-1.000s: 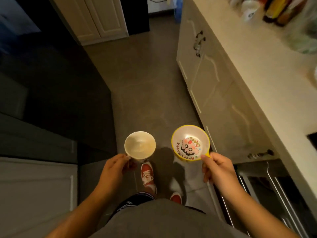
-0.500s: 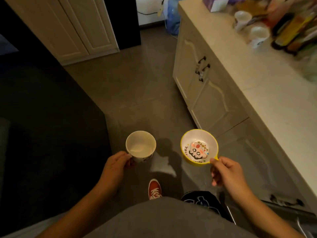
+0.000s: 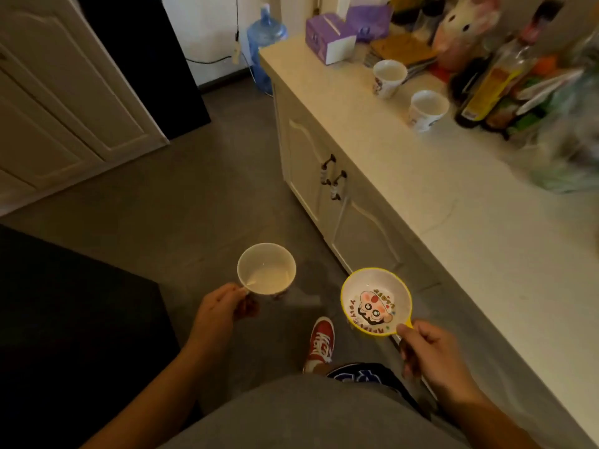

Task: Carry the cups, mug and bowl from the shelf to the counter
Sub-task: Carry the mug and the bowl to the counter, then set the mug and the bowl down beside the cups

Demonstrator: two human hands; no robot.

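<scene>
My left hand (image 3: 220, 311) grips the handle of a cream mug (image 3: 266, 268), held upright over the floor. My right hand (image 3: 431, 354) pinches the rim tab of a yellow-rimmed bowl (image 3: 376, 301) with a cartoon face printed inside, just left of the counter's front. Two white cups (image 3: 389, 77) (image 3: 427, 109) stand upright on the pale counter (image 3: 470, 228) at the far right.
Bottles (image 3: 492, 82), a purple tissue box (image 3: 330, 38), a plush toy and bags crowd the counter's back. Counter cabinet doors with dark handles (image 3: 334, 183) face the grey floor. A blue water jug (image 3: 264, 43) stands at the counter's far end. A dark block lies at left.
The view has swung up and forward along the counter, bringing the two cups closer. Both hands keep their hold; the bowl has drifted right toward the counter.
</scene>
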